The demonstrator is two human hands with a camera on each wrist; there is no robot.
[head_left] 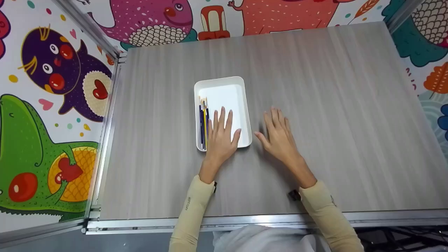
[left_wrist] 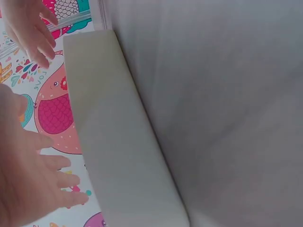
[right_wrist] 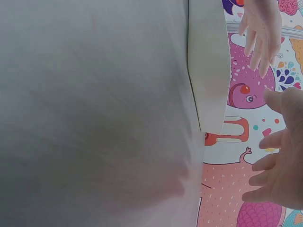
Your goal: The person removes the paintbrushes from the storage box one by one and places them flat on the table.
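Observation:
A white rectangular tray (head_left: 227, 91) lies on the table, its pale side wall (left_wrist: 118, 142) filling the middle of the left wrist view. Several slender paintbrushes (head_left: 202, 124), dark and yellow handled, lie along its left side with bristles toward the far end. Fingers spread, my left hand (head_left: 221, 143) is over the near part of the tray, overlapping the brushes' lower ends in the head view. My right hand (head_left: 279, 136) is beside the tray's right edge, fingers straight and a shadow on the table by it. Neither hand grips anything.
The wood-grain table (head_left: 332, 105) has a metal rail (head_left: 140, 224) along its front edge. Printed cartoon panels (head_left: 63, 122) stand at the left, back and right. Dark cables or frame parts (head_left: 402, 238) show below the table at the lower right.

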